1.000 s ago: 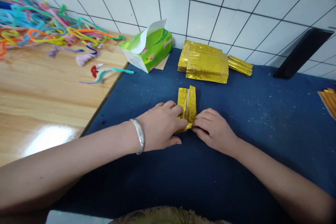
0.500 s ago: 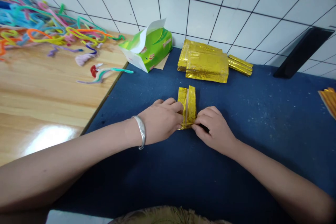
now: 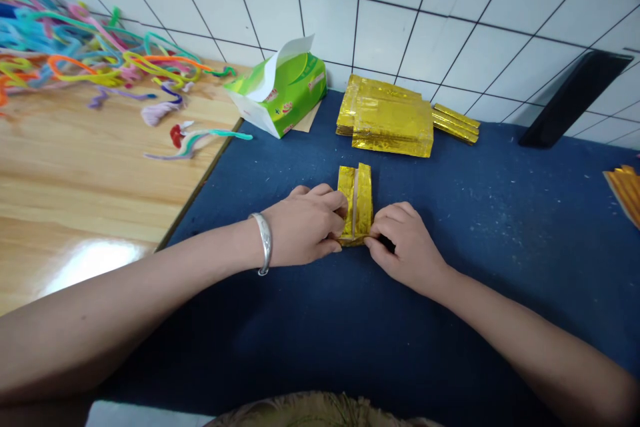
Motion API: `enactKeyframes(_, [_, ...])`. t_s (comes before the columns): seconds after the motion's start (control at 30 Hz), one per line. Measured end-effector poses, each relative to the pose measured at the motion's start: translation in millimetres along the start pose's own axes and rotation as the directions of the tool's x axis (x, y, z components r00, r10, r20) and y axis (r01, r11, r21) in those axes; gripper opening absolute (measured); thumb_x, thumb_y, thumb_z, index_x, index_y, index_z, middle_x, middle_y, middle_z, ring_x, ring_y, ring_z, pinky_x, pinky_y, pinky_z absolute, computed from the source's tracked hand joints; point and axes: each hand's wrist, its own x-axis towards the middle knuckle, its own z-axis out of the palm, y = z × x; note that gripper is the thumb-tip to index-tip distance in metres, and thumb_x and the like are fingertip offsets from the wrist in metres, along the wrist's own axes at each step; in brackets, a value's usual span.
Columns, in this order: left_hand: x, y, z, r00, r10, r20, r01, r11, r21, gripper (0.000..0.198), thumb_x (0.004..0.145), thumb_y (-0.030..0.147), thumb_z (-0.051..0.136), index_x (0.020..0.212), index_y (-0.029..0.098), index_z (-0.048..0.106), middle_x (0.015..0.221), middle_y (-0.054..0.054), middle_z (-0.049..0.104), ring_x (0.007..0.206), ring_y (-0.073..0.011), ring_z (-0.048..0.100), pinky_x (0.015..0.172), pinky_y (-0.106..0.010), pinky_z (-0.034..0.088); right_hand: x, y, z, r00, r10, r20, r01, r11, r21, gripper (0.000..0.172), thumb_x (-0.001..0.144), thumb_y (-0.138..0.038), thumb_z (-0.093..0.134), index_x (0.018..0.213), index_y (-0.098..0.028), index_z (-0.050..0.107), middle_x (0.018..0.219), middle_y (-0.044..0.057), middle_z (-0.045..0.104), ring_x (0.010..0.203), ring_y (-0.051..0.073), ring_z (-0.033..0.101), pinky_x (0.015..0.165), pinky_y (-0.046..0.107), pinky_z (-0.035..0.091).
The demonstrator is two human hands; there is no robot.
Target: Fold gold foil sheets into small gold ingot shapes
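A sheet of gold foil paper (image 3: 363, 203) lies on the dark blue mat, its two sides folded inward so a narrow pale strip shows between them. Its near edge is turned up in a small fold. My left hand (image 3: 313, 223), with a silver bangle at the wrist, pinches the near left corner, and the curled fingers hide part of the left side. At the near right corner, my right hand (image 3: 407, 243) grips the fold between thumb and index finger.
Behind the sheet are a stack of gold foil paper (image 3: 393, 123) and folded gold strips (image 3: 456, 123). A green tissue pack (image 3: 300, 90) stands left of them. Colourful pipe cleaners (image 3: 100, 47) cover the wooden table (image 3: 75, 180). A black phone-like slab (image 3: 575, 100) leans on the tiled wall.
My left thumb has shifted slightly at the near left corner, and the left hand has tilted a little. My right hand keeps its pinch. The camera view has drifted slightly.
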Motion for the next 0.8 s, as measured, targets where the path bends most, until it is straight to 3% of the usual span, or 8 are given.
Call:
enactKeyframes(0.23, [0.7,0.1,3.7,1.0,-0.012,-0.028,0.013,1.0,0.007,0.021,0.084,0.029,0.05,0.073,0.02,0.066,0.105,-0.003,0.055,0.099,-0.0232,0.045,0.076,-0.036,0.032,1.6,2.4,1.0,1.0,0.012,-0.009,-0.012,1.0,0.006,0.008,0.078,-0.019,0.053,0.07,-0.019,0.055,0.083,0.003,0.056,0.084,0.018,0.047,0.081,0.034,0.036])
enactKeyframes(0.63, [5.3,-2.8,6.0,0.998,-0.032,-0.054,0.029,0.998,-0.058,0.018,0.076,0.027,0.055,0.062,0.017,0.061,0.101,-0.002,0.055,0.094,-0.0204,0.043,0.074,-0.033,0.03,3.8,-2.4,-0.9,0.998,0.068,-0.003,-0.068,0.997,-0.021,0.008,0.075,-0.019,0.056,0.068,-0.019,0.053,0.083,0.003,0.056,0.084,0.018,0.046,0.076,0.033,0.034])
enactKeyframes(0.8, [3.7,-3.9,5.4,0.997,-0.011,-0.08,0.007,0.998,-0.056,0.008,0.076,0.025,0.055,0.076,0.017,0.056,0.099,-0.004,0.052,0.091,-0.0195,0.042,0.075,-0.032,0.031,2.9,0.2,1.8,0.996,0.09,-0.012,-0.09,0.996,-0.012,0.007,0.074,-0.019,0.057,0.069,-0.019,0.053,0.084,0.002,0.057,0.085,0.019,0.047,0.077,0.033,0.034])
